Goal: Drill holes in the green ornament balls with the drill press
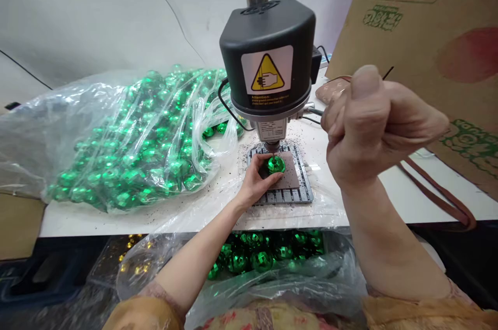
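Observation:
A small bench drill press (267, 55) with a black head and a yellow warning sticker stands on the white table (408, 200). My left hand (257, 180) holds a shiny green faceted ball (275, 164) on a brown pad on the drill's slotted base plate (290, 196), right under the chuck. My right hand (373, 122) is raised to the right of the drill head, closed in a fist round the drill's feed lever, which is mostly hidden inside the fingers.
A big clear plastic bag (116, 148) full of green balls lies on the table's left. Another open bag (272, 257) with green balls sits in my lap below the table edge. A large cardboard box (428, 34) leans at right; a brown strap (439, 200) lies beside it.

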Demonstrator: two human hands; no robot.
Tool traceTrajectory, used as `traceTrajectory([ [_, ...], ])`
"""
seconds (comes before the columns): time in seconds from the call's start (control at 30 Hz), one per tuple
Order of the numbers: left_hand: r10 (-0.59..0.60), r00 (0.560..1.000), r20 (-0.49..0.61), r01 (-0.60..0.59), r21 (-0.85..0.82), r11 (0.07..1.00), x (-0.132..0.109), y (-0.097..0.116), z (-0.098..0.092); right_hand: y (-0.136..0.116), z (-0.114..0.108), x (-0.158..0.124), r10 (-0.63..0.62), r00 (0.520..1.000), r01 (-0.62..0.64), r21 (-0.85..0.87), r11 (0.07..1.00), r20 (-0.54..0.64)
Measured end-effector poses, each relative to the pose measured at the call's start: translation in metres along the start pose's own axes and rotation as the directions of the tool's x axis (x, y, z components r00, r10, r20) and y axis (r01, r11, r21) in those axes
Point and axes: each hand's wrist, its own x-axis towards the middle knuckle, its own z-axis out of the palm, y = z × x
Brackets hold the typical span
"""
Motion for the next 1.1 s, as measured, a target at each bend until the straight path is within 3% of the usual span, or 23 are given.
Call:
traceTrajectory([
  [0.43,0.019,1.0,0.009,-0.019,0.012,1.0,0.0,-0.005,0.0,0.018,-0.009,-0.019,-0.117,0.987,0.107,-0.085,0.991,-0.114],
  [0.6,0.027,1.0,0.011,-0.027,0.02,0.999,0.0,-0.004,0.0,0.029,-0.014,-0.025,-0.23,0.966,0.226,-0.053,0.973,-0.116],
  [0.87,0.032,0.999,0.005,-0.032,0.034,0.999,-0.001,-0.003,0.0,0.032,-0.019,-0.03,-0.319,0.948,0.318,0.109,0.942,-0.005],
  [1.1,0.014,1.0,0.008,-0.014,0.012,1.0,-0.001,-0.003,0.0,0.043,-0.023,-0.036,-0.387,0.922,0.384,0.131,0.914,0.004],
])
